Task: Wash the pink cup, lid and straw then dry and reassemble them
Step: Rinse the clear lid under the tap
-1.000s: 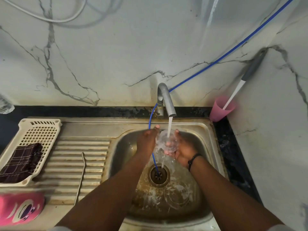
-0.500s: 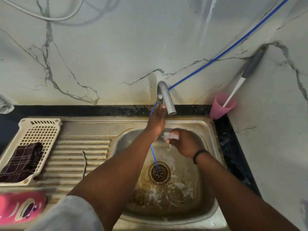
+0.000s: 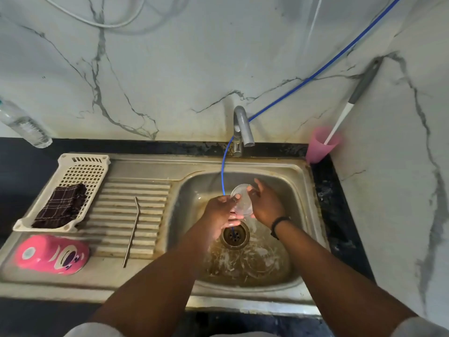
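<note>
Tap point(image 3: 243, 127) now off, left hand point(image 3: 222, 212) back from it, both hands pinching the lid point(image 3: 241, 199) over the sink point(image 3: 301, 190): rinse looks done, drying next.

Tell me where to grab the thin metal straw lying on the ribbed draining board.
Pinch the bent metal straw at mid-shaft from above: it lies flat across the draining board's ridges, so fingertips could slip into the grooves on either side of it.
</note>
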